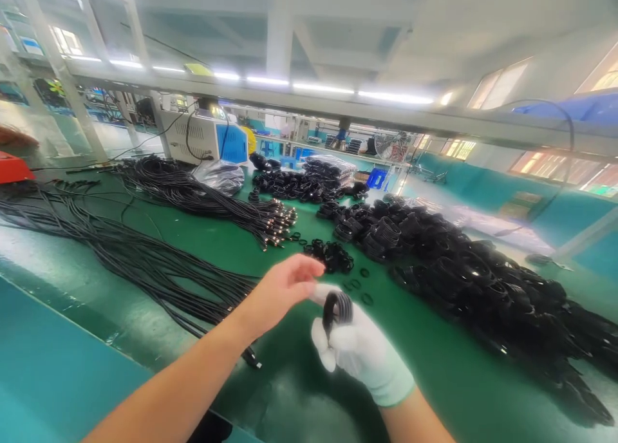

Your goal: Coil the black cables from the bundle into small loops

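A small coil of black cable point(342, 306) sits in my right hand point(360, 349), which wears a white glove. The gloved fingers are closed around the coil. My left hand point(292, 279) is bare and reaches in just left of the coil, its thumb and fingers apart. I see nothing held in it, though its fingertips are partly hidden. Beyond its fingertips lies a small heap of black rings point(335, 257) on the green tabletop point(299, 391). A few loose rings point(367, 299) lie between that heap and my gloved hand.
Long black cables point(145, 256) stretch across the left, beside a second cable bundle point(217, 201) with metal ends. A large pile of coiled cables point(449, 269) covers the right. Behind stand a white and blue machine point(207, 137) and more coils point(290, 184). A red object point(14, 167) is far left.
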`<state>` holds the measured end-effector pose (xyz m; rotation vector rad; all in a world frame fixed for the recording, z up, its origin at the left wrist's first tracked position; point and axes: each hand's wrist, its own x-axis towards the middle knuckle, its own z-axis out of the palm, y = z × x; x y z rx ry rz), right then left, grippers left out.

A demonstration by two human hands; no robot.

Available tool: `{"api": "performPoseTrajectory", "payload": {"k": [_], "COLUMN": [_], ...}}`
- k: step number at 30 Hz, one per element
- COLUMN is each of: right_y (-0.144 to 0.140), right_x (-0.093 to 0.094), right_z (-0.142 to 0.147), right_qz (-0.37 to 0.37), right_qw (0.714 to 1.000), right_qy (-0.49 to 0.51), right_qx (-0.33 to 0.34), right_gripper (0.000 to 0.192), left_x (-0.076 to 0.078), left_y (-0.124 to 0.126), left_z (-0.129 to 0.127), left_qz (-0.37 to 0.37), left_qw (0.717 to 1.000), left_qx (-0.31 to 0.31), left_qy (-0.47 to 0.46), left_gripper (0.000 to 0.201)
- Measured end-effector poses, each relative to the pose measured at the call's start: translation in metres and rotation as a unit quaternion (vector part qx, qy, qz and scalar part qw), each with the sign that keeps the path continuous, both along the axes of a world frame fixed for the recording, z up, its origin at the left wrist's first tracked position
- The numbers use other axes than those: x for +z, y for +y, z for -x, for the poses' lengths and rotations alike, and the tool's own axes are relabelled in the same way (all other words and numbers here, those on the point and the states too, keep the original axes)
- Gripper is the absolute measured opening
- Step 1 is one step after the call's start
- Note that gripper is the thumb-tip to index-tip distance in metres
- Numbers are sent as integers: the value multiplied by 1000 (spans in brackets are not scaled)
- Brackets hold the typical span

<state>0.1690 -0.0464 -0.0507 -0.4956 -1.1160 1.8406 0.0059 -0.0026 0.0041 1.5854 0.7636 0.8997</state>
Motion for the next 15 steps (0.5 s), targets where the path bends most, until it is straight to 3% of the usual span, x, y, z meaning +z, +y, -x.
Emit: {"api": "performPoseTrajectory", "payload": {"k": [3,5,7,11,13,15], "right_y": [0,1,1,2,2,3], "right_x": [-7,-9,-9,-3,-1,0], "right_z": [0,3,7,12,12,9], "right_qz": [25,60,119,196,148,76], "right_qw": [998,996,988,974,988,996], "right_qy": [24,65,102,90,35,-38], "right_qx": [48,31,5,67,40,-27], "right_gripper": [54,41,39,59,55,45], "left_x": [4,5,3,-4,-6,-8], "left_y": [-3,1,8,24,26,24], "left_z": [-4,-3,1,12,12,8], "left_qz": [-140,-180,-175,-52,-22,-48], "left_qw": [983,972,973,981,983,983], "left_qx": [-5,5,-9,-157,-148,-85], "left_qy": [118,149,148,97,108,156], "left_gripper": [28,24,27,37,32,29]}}
